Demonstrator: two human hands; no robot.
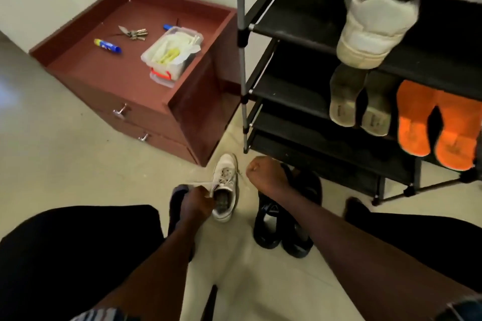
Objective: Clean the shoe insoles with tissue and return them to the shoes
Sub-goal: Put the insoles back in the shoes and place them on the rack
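Observation:
A white sneaker [226, 180] stands on the floor in front of me, toe pointing away, its dark inside showing at the heel opening. My left hand [196, 203] grips its left collar, with a white lace stretched out past the fingers. My right hand [263, 173] hovers just right of the shoe, closed in a fist that pinches the other thin lace end. The matching white sneaker [378, 18] sits on the top of the black shoe rack [294, 21]. A clear box of white tissue [173, 51] rests on the red-brown drawer unit [109, 70].
A pair of black shoes [281, 229] lies on the floor right of the white sneaker. Grey slippers [349, 101] and orange slippers [438, 125] occupy a rack shelf. Keys [134, 32] and a blue-yellow tube [107, 45] lie on the drawer unit. My dark-clothed knees frame both lower corners.

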